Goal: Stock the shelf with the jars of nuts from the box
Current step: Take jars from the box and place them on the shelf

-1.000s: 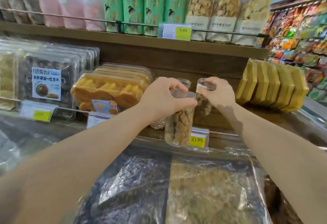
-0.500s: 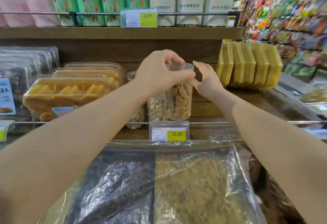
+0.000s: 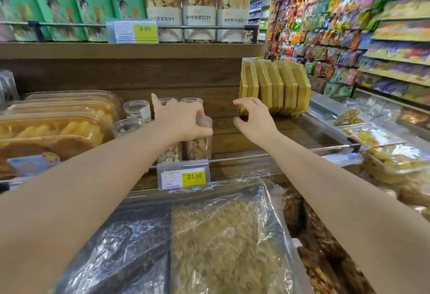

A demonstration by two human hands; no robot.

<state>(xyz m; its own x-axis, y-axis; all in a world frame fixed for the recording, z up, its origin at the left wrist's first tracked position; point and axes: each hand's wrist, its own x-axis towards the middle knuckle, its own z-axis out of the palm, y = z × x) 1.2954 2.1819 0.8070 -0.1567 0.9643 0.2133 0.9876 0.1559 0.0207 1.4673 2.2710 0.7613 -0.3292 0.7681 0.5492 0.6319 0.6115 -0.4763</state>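
Observation:
A clear jar of brown nuts (image 3: 198, 147) stands at the front of the wooden shelf (image 3: 244, 140), behind the rail. My left hand (image 3: 181, 121) grips its top from above. A jar of pale nuts (image 3: 168, 154) stands right beside it on the left, partly hidden by my wrist. Several more clear jars (image 3: 136, 110) stand behind and to the left. My right hand (image 3: 253, 117) hovers over bare shelf to the right of the jars, fingers spread, holding nothing. The box is not in view.
Clear tubs of yellow pastries (image 3: 58, 128) fill the shelf's left side; a row of gold boxes (image 3: 274, 86) stands at its right. A price tag reading 23.80 (image 3: 183, 177) hangs on the rail. Bagged dried goods (image 3: 221, 242) lie below. Packets line the upper shelf (image 3: 130, 49).
My left hand has lowered the brown-nut jar onto the shelf beside the pale-nut jar. My right hand has come off the jars and moved right, fingers open.

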